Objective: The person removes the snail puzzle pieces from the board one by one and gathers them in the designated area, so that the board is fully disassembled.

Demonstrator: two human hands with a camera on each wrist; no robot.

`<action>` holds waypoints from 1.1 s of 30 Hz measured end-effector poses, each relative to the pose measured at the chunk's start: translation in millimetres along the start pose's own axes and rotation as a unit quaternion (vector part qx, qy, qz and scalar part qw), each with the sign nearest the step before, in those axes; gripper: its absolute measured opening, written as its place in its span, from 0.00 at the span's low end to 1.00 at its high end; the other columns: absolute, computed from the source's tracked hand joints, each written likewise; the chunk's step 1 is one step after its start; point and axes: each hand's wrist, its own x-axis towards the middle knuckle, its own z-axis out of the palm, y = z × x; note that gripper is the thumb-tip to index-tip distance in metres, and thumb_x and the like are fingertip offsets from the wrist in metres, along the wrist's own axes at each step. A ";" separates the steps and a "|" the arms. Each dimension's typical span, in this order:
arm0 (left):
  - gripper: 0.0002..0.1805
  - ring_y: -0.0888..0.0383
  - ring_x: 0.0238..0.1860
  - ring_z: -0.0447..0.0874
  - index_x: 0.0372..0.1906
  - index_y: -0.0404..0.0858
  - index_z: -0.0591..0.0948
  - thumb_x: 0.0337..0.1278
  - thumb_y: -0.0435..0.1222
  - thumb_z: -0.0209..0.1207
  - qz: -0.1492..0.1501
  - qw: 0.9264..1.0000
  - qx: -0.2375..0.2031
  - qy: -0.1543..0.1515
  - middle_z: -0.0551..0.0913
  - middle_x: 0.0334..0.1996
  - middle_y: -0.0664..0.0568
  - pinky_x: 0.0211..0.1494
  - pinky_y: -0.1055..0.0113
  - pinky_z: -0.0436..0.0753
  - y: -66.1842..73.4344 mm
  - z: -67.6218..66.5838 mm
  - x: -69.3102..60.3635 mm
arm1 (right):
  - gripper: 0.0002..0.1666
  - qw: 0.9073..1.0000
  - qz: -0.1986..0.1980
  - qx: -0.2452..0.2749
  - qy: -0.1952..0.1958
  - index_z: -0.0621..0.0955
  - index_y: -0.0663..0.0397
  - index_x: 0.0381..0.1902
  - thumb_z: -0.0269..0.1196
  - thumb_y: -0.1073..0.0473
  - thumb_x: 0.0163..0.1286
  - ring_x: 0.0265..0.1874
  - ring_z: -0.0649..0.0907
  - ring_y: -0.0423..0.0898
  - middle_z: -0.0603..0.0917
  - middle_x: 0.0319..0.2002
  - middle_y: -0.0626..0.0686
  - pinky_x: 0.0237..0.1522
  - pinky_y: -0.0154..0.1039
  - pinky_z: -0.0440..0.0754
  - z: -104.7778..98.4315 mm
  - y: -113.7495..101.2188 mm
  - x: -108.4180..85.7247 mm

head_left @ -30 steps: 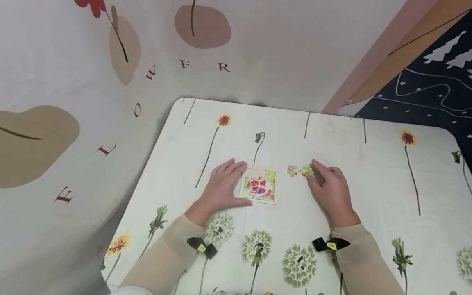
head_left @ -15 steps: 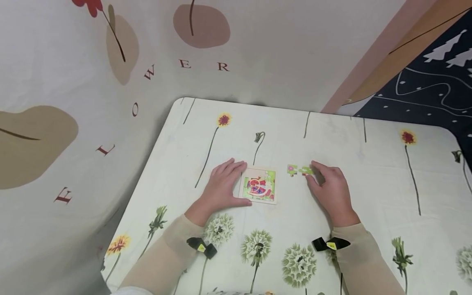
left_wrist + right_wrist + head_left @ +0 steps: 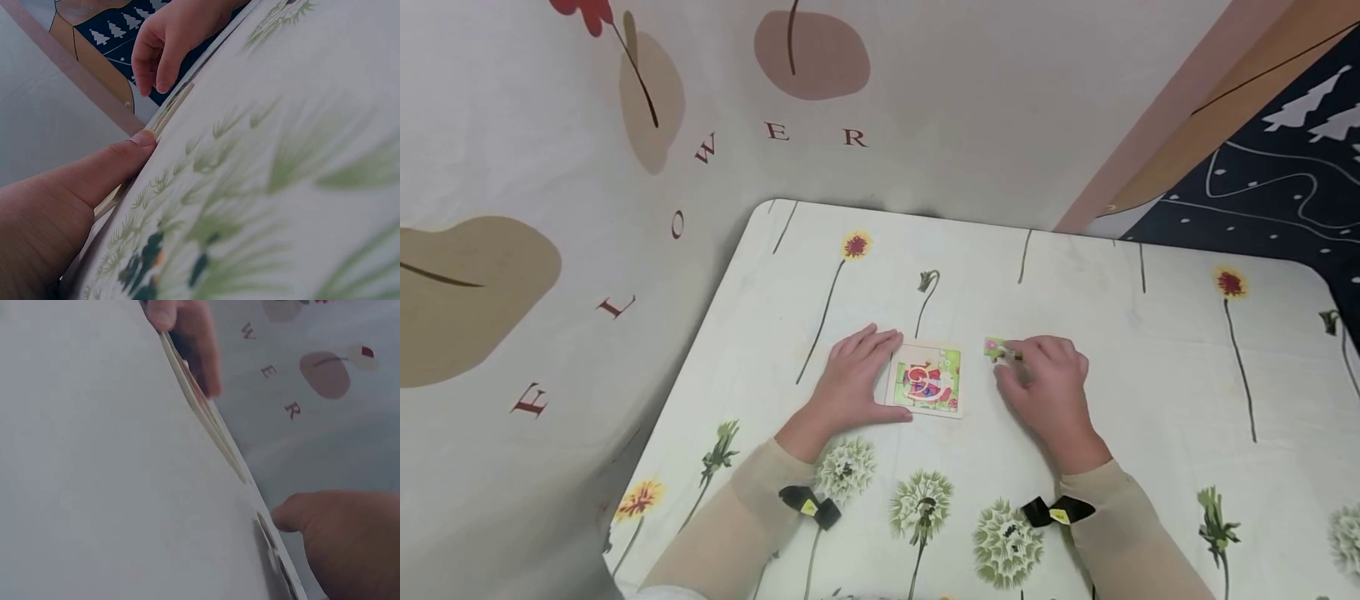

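A small square wooden jigsaw puzzle (image 3: 951,379) lies on the table, its frame partly filled with a red and green picture. The upper strip of the frame shows bare wood. My left hand (image 3: 850,383) holds the frame at its left side, fingers at the top corner and thumb along the near edge. To the right lies a green puzzle piece (image 3: 993,344) with a pink flower. Over a second piece, mostly hidden, is my right hand (image 3: 1051,387), index finger and thumb apart. In the right wrist view, the thumb stands just above the puzzle pieces (image 3: 270,540).
A white tablecloth (image 3: 1150,375) printed with flowers and dandelions covers the table. Behind it hangs a pale curtain (image 3: 970,108) with lettering and leaf shapes. A dark cloth (image 3: 1262,192) with trees hangs at the right.
My right hand has shifted left from the outer side of the second piece, and its fingers now cover most of that piece. The left hand and puzzle stay in place.
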 end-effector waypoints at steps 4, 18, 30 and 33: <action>0.68 0.45 0.84 0.50 0.85 0.42 0.63 0.41 0.70 0.77 0.000 1.000 0.001 -0.001 0.64 0.82 0.51 0.81 0.39 0.55 0.1 -1.2 -0.1 | 0.18 1.000 -0.007 0.007 -0.023 0.91 0.54 0.50 0.79 0.60 0.61 0.51 0.77 0.62 0.85 0.44 0.57 0.54 0.67 0.63 10.2 -15.6 2.5; 0.67 0.44 0.84 0.51 0.84 0.40 0.64 0.43 0.70 0.76 0.008 1.000 0.001 0.000 0.65 0.81 0.50 0.81 0.39 0.55 -0.1 -2.9 -0.3 | 0.12 0.992 0.043 -0.043 -0.114 0.92 0.49 0.46 0.76 0.52 0.69 0.55 0.74 0.62 0.84 0.46 0.54 0.55 0.65 0.63 39.2 -69.2 19.5; 0.67 0.44 0.84 0.51 0.84 0.40 0.63 0.42 0.70 0.76 0.010 1.000 0.003 -0.002 0.65 0.82 0.50 0.81 0.40 0.55 1.1 -4.5 -0.1 | 0.18 0.985 0.094 -0.074 -0.126 0.92 0.50 0.48 0.78 0.46 0.65 0.51 0.76 0.60 0.85 0.44 0.54 0.55 0.64 0.66 32.2 -73.0 23.9; 0.67 0.43 0.84 0.51 0.84 0.40 0.63 0.42 0.70 0.76 0.011 1.000 0.004 -0.002 0.65 0.82 0.49 0.81 0.39 0.55 0.4 -4.3 -0.9 | 0.19 0.983 0.101 -0.080 -0.129 0.92 0.49 0.47 0.79 0.45 0.64 0.50 0.76 0.60 0.85 0.43 0.53 0.55 0.64 0.66 32.5 -71.5 23.6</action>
